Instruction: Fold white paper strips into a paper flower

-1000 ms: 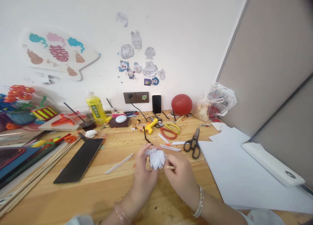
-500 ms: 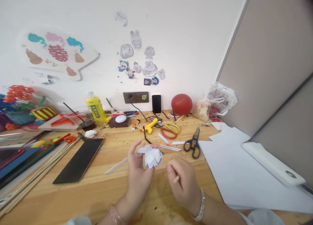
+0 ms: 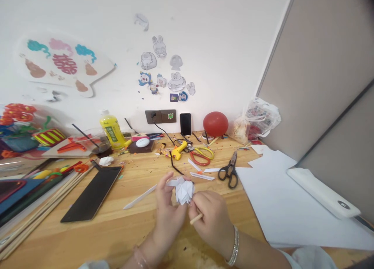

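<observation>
A white folded-paper flower (image 3: 184, 191) with pointed petals is held up by my left hand (image 3: 169, 210), thumb below and fingers behind it. A paper strip (image 3: 173, 182) sticks out from its left side by my fingers. My right hand (image 3: 212, 216) is closed around a thin wooden stick (image 3: 196, 218), whose pale end shows below the fingers. The right fingertips are at the flower's lower right edge; whether they pinch a petal is hidden. A loose white paper strip (image 3: 139, 197) lies on the table left of my left hand.
Black-handled scissors (image 3: 230, 171), a yellow glue gun (image 3: 179, 150) and red-and-yellow scissors (image 3: 201, 158) lie beyond my hands. White paper sheets (image 3: 292, 206) cover the right side. A black slab (image 3: 92, 195) and wooden sticks (image 3: 46, 206) lie left. A yellow bottle (image 3: 112, 129) stands behind.
My right hand has moved left and up against the flower, and more of the stick shows. The flower has tilted and shifted slightly right in my left hand. The view has shifted a little.
</observation>
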The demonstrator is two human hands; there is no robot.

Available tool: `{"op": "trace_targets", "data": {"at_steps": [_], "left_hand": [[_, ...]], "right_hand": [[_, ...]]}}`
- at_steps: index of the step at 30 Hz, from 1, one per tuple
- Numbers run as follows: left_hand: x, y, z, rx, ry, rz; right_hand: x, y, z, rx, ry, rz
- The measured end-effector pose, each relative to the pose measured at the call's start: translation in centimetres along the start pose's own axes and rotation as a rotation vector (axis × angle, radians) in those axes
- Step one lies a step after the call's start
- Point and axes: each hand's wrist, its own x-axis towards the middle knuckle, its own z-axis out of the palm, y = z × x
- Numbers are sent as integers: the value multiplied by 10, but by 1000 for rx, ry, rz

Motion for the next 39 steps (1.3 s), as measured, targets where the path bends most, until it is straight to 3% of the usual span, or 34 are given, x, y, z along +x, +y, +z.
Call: {"op": "trace_targets", "data": {"at_steps": [4, 9, 14, 17, 25, 32, 39], "left_hand": [[8, 12, 2, -61, -9, -102], [21, 18, 3, -195, -35, -324], [25, 14, 2, -312, -113, -513], [25, 14, 1, -297, -152, -560], [32, 21, -7, -27, -358, -479], [27, 21, -13, 443, -550, -228], [22, 9, -12, 616, -588, -179]], "right_hand": [[4, 4, -10, 96, -63, -50], [11, 14, -15, 288, -48, 170], [14, 23, -6, 487, -133, 236], [15, 26, -3, 581, -172, 282], [18, 35, -11, 609, -302, 371], [19, 41, -9, 513, -224, 391], [21, 38, -8, 371, -168, 264]]}}
